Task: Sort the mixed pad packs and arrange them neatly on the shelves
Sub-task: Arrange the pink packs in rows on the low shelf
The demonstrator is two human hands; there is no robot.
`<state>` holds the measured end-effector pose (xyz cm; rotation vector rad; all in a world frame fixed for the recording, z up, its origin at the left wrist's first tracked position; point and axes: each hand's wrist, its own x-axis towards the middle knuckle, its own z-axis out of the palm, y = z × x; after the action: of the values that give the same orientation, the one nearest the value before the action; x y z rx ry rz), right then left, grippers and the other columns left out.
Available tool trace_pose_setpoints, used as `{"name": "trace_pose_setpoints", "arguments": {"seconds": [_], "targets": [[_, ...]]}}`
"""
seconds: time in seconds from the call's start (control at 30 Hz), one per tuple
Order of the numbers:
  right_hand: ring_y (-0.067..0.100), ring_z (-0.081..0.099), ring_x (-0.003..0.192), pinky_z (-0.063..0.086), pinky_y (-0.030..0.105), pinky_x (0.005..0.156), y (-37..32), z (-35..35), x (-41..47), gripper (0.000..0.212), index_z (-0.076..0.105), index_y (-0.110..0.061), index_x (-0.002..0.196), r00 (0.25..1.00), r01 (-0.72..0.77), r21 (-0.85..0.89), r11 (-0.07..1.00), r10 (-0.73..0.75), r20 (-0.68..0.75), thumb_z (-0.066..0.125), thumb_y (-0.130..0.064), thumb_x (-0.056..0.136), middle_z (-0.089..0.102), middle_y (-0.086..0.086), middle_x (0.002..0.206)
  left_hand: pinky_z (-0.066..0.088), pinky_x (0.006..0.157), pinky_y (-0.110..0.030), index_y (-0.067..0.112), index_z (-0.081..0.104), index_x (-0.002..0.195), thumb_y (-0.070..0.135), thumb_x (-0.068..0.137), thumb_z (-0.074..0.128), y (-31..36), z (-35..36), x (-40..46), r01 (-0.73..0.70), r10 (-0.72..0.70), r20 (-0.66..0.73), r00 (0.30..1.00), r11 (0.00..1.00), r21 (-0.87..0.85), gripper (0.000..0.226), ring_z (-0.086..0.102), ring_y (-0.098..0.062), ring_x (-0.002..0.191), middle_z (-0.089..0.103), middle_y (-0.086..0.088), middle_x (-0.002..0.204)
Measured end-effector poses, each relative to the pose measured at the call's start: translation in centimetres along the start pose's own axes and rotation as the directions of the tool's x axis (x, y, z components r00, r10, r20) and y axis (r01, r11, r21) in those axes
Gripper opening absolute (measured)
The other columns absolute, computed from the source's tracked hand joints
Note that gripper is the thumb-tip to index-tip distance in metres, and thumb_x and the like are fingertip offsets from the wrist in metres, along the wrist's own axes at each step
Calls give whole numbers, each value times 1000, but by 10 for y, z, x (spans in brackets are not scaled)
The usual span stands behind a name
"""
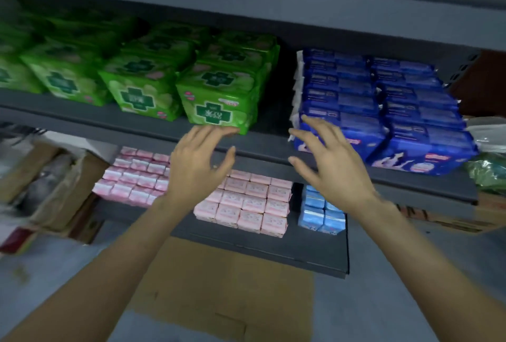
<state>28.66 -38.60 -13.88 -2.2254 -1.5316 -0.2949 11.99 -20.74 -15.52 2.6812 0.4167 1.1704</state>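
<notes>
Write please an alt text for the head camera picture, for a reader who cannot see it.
Two open hands, left hand and right hand, reach toward a grey shelf, holding nothing. On it stand green pad packs at left and blue pad packs at right; the lower shelf holds pink packs and light blue packs.

Both of the person's forearms were bare from the lower edge of the view up to the wrists, with no sleeve over either. The left hand (195, 167) and the right hand (332, 166) were bare as well, without gloves. The fingers (306, 129) were slim, with short, unpainted nails. The blur hid any finer detail.
</notes>
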Motion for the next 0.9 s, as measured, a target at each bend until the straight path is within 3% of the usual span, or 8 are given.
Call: {"name": "trace_pose_setpoints", "arguments": {"seconds": [0.1,0.17,0.27,0.33,0.47,0.57,0.73,0.9], "targets": [[38,39,129,40,55,100,-50,33,42,64,49,-18,135,999,27,-3,1000,-27,36,39,-59,87,43,13,143,44,90,-38,10,59,123,18,87,58,-80,-34,-5,26,-35,66,997,992,124,37,55,-28,105,63,-8,114],[42,27,136,31,62,104,-76,50,70,79,36,-28,144,994,-2,-45,999,7,112,40,-73,79,30,12,151,35,99,-35,8,45,137,22,85,61,-129,-50,1,22,-57,163,985,977,212,57,48,-30,116,57,-13,124],[45,-5,142,11,66,111,-99,73,117,100,1,-49,147,953,-184,-98,978,202,226,50,-81,66,-8,5,159,25,111,-41,2,31,145,27,72,81,-198,-65,23,-29,-80,303,950,940,341,92,39,-35,128,48,-21,137],[44,-12,142,7,66,111,-107,80,142,106,-3,-52,145,923,-303,-96,948,317,219,56,-81,62,-15,4,158,23,113,-47,2,30,146,32,63,87,-231,-71,44,-109,-46,379,924,919,378,105,35,-35,133,42,-20,143],[40,-6,144,3,63,114,-111,84,178,83,10,-50,145,858,-490,-62,870,493,143,31,-83,72,-7,3,160,8,117,-49,13,28,149,42,62,85,-256,-69,79,-197,19,461,887,919,341,108,21,-32,143,28,-12,155],[38,-2,145,4,59,115,-102,90,193,62,20,-48,145,839,-528,-117,841,538,80,26,-71,88,0,0,160,0,117,-47,22,20,151,56,66,77,-258,-54,87,-217,41,498,866,929,300,108,13,-28,146,18,-5,159],[29,-5,147,7,46,118,-78,94,206,54,17,-47,146,802,-560,-81,824,564,196,29,-59,96,-2,1,160,9,116,-39,28,13,152,67,70,66,-253,-27,95,-191,12,493,870,930,314,105,17,-23,146,17,1,159],[28,14,145,24,34,110,-75,100,218,53,21,-47,146,809,-551,-38,834,544,222,31,-59,95,6,4,160,16,115,-40,27,20,151,66,68,69,-259,-24,92,-226,94,434,896,938,261,103,23,-24,144,25,0,157]]}}
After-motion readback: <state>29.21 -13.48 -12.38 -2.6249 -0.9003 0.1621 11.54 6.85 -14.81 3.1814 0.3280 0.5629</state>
